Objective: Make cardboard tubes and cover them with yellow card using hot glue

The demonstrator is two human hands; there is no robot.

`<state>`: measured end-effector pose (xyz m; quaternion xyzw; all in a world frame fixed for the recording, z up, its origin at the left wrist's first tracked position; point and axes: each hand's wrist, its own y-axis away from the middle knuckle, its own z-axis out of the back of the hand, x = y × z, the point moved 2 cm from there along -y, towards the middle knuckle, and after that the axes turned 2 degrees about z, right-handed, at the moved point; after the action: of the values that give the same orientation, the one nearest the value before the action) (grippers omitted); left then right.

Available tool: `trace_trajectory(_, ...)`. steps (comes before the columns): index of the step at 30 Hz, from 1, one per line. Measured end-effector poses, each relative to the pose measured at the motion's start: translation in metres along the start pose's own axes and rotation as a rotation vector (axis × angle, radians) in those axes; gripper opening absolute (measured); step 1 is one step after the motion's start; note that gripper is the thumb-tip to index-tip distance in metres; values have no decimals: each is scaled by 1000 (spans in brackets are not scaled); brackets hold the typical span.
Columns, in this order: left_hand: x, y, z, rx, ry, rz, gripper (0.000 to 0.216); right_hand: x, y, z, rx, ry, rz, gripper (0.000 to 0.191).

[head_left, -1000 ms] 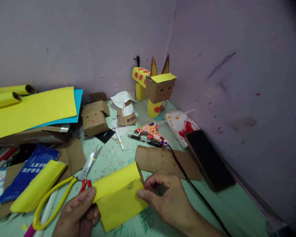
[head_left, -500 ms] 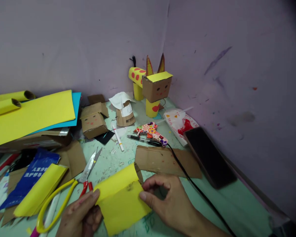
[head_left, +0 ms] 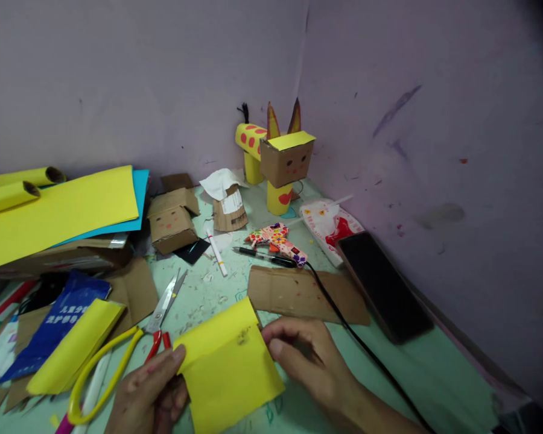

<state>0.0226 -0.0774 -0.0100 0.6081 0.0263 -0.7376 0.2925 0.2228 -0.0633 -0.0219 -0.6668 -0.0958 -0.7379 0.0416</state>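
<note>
A sheet of yellow paper (head_left: 233, 374) hangs from a yellow paper-covered tube, which is turned so its open end barely shows. My left hand (head_left: 149, 392) pinches the left end, thumb on top and the other fingers curled underneath. At the right end, my right hand (head_left: 312, 361) has its index finger and thumb close together at the paper's edge; the other fingers are partly hidden. A dark smudge marks the paper near that edge. Scissors (head_left: 163, 307) with yellow and red handles lie open just left of the paper.
Behind are a cardboard strip (head_left: 308, 295), a pen (head_left: 265, 256), a patterned glue gun (head_left: 278, 241) with a black cord, and a phone (head_left: 384, 289). A yellow cardboard animal (head_left: 285, 163) stands in the corner. Yellow sheets (head_left: 72, 211) and a blue packet (head_left: 58, 325) lie left.
The tube has rolled in my hands, so its open end has turned from view and more flat paper shows. My right thumb has slid off the paper's face to its edge.
</note>
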Motion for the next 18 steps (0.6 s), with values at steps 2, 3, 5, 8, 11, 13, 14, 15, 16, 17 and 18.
trace_trajectory(2, 1, 1, -1, -8, 5, 11, 24, 0, -2, -3, -18, 42, -27, 19)
trace_trajectory(3, 1, 1, -1, -6, 7, 6, 23, 0, -2, -4, -25, 51, -39, 18)
trace_trajectory(5, 2, 2, -2, 3, 19, -5, 26, -1, -3, -6, -43, 59, -62, 17)
trace_trajectory(8, 2, 4, -5, 17, 47, -2, 31, -3, -3, -7, -54, 69, -89, 14)
trace_trajectory(11, -1, 6, -6, 22, 63, 23, 30, -5, -4, -8, -60, 70, -126, 11)
trace_trajectory(13, -4, 6, -5, 29, 61, 37, 29, -5, -5, -9, -76, 72, -149, 10)
trace_trajectory(14, -5, 5, -4, 43, 51, 45, 29, -5, -6, -9, -83, 71, -157, 11)
trace_trajectory(15, -5, 5, -4, 59, 37, 51, 30, -5, -6, -9, -88, 70, -161, 11)
trace_trajectory(16, -6, 4, -3, 70, 25, 53, 30, -4, -6, -9, -94, 68, -163, 11)
trace_trajectory(17, -6, 4, -2, 74, 16, 50, 30, -4, -7, -8, -99, 66, -169, 11)
trace_trajectory(18, -5, 4, -2, 68, 13, 42, 30, -4, -7, -8, -100, 62, -175, 11)
